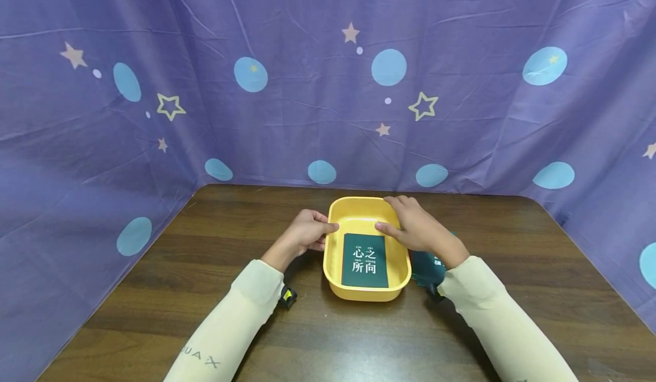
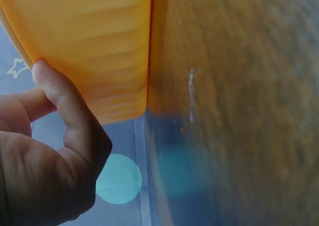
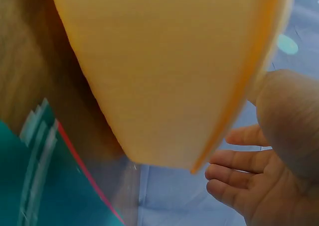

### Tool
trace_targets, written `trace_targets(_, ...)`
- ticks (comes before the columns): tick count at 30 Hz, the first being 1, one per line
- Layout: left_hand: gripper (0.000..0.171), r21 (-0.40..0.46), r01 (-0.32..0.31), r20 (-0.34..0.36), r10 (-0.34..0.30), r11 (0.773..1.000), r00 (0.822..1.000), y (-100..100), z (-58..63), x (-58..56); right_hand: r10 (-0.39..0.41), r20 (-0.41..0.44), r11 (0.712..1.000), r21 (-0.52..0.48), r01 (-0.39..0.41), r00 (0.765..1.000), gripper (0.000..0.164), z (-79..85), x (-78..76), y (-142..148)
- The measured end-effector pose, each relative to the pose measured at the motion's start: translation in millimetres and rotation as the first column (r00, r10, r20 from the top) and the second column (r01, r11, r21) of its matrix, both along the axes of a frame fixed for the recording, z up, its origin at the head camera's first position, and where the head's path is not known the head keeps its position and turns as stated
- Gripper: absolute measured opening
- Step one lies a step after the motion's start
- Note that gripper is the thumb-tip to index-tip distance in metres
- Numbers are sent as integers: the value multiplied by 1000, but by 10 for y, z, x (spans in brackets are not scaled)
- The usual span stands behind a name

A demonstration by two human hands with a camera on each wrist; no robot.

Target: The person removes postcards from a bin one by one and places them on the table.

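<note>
A yellow plastic basin [image 1: 366, 295] with rounded corners stands on the table in the head view. Inside it lies a dark green card [image 1: 365, 259] with white Chinese characters. At the basin's left side my left hand [image 1: 304, 234] pinches the rim, thumb over the edge and fingers outside. My right hand [image 1: 417, 228] is at the far right corner, its thumb reaching over the inside and its fingers loosely extended by the rim. Whether the right fingers press the wall cannot be told. More dark green cards [image 1: 425, 267] lie right of the basin, partly hidden under the right forearm.
The brown wooden table [image 1: 230, 239] extends around the basin. A purple curtain [image 1: 307, 86] with stars and blue dots hangs behind and beside it. Near the left cuff a small black-and-yellow device [image 1: 288, 296] shows.
</note>
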State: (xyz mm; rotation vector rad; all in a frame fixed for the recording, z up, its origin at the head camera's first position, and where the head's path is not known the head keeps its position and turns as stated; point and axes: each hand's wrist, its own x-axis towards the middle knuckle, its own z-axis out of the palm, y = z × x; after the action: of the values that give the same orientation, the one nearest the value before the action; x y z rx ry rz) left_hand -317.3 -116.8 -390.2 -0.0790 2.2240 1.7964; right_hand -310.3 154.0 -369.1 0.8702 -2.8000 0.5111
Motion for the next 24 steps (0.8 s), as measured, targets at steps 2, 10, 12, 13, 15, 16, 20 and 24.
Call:
trace_targets(2, 27, -2, -2, 3, 2, 1000, 1000, -2, 3, 6, 17, 16, 1000, 4, -17, 1000, 76, -18, 22, -51)
trace_targets(10, 27, -5, 3, -2, -3, 1000, 1000, 6, 17, 19, 64, 113, 996, 51, -71, 991, 92, -103, 58, -207)
trace_targets(12, 27, -3, 1, 4, -1, 1000, 1000, 7, 14, 18, 73, 134, 993, 85, -85, 988, 97, -127, 62, -218)
trace_targets(13, 27, -3, 0, 4, 0, 1000, 1000, 7, 13, 17, 76, 143, 990, 103, -91, 987, 99, -136, 64, -224)
trace_targets(15, 27, -1, 0, 2, 0, 1000, 1000, 5, 13, 16, 76, 157, 986, 135, -98, 985, 104, -149, 71, -234)
trace_targets(16, 27, 2, 0, 2, 0, 1000, 1000, 4, 12, 16, 74, 159, 983, 155, -99, 985, 106, -153, 73, -240)
trace_targets(20, 26, 13, 1, 6, -1, 1000, 1000, -2, 15, 14, 56, 162, 968, 234, -94, 985, 115, -158, 87, -267)
trace_targets(24, 27, 9, 2, 9, -2, 1000, 1000, 1, 18, 14, 50, 145, 939, 330, -96, 988, 118, -165, 102, -295)
